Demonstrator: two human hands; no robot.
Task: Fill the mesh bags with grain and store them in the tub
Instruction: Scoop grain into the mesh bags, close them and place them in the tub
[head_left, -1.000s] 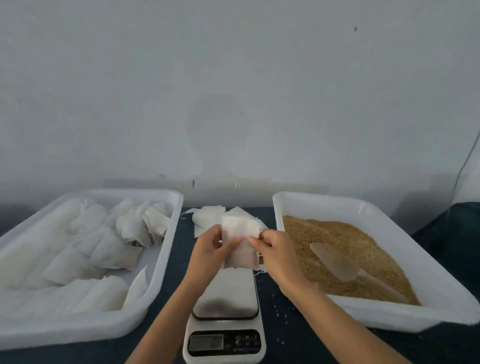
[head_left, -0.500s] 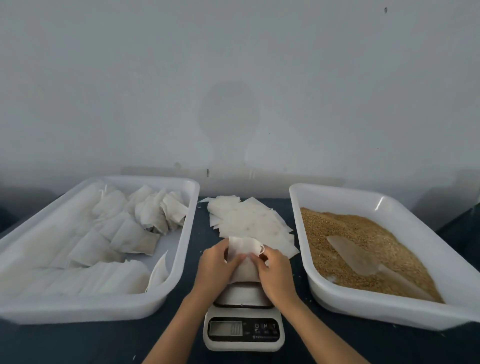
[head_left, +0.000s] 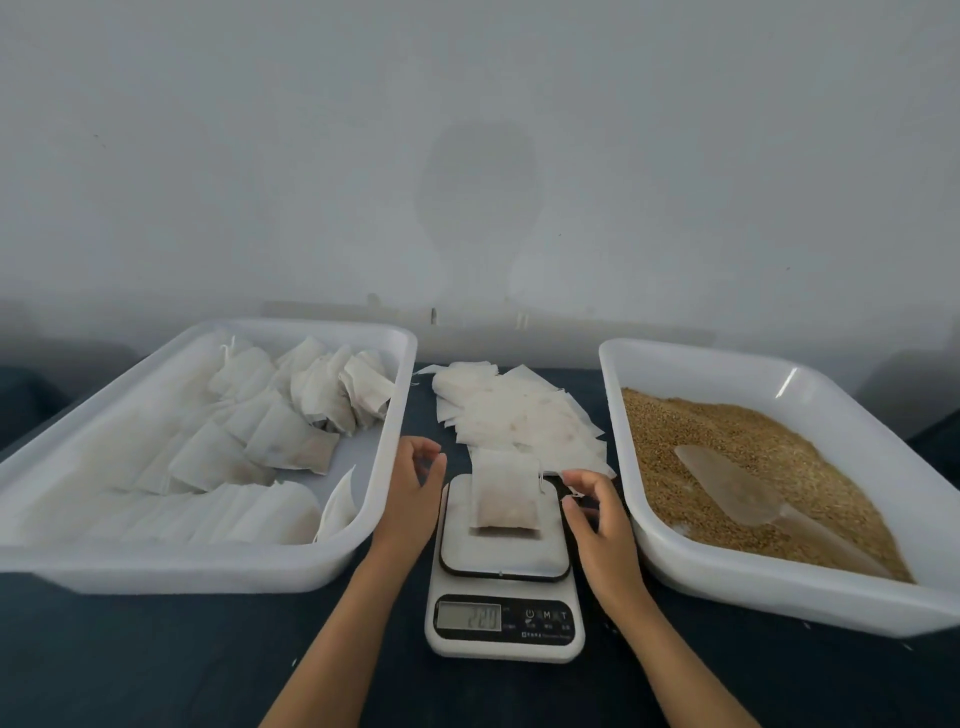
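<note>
A filled white mesh bag (head_left: 505, 493) lies on the plate of the small kitchen scale (head_left: 504, 566), whose display is lit. My left hand (head_left: 415, 488) hovers just left of the bag, fingers loosely curled, holding nothing. My right hand (head_left: 597, 512) hovers just right of it, fingers spread and empty. The white tub (head_left: 374, 467) on the left holds several filled bags (head_left: 291, 436). The right tub (head_left: 727, 577) holds brown grain (head_left: 748, 447) with a clear scoop (head_left: 737, 488) lying in it.
A loose pile of flat empty mesh bags (head_left: 519, 415) lies on the dark table behind the scale, between the two tubs. A grey wall stands close behind everything.
Both hands held the bag over the scale before. They have set it down on the scale plate, let go, and drawn apart to either side.
</note>
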